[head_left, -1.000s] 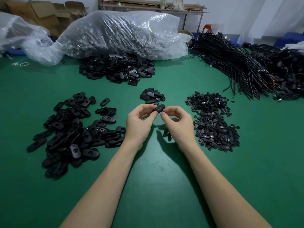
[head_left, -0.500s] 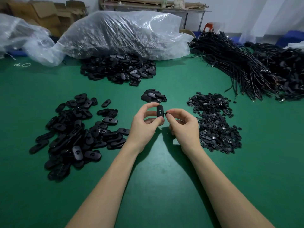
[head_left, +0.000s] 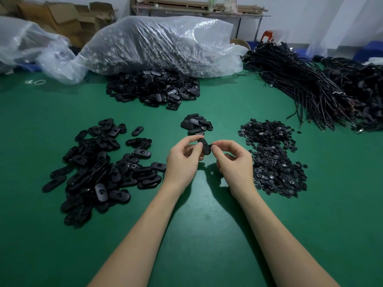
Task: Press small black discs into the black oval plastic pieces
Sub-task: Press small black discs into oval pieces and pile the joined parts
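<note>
Head view: left hand (head_left: 182, 160), right hand (head_left: 233, 160) raised.

One wide camera rides on the person's head, looking forward and down over the green counter (head_left: 310, 224); both forearms reach in from the bottom edge, near the lens, the back wall far off.

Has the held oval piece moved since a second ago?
Yes. The oval piece turned from lying flat to more upright, staying just below the small pile.
</note>
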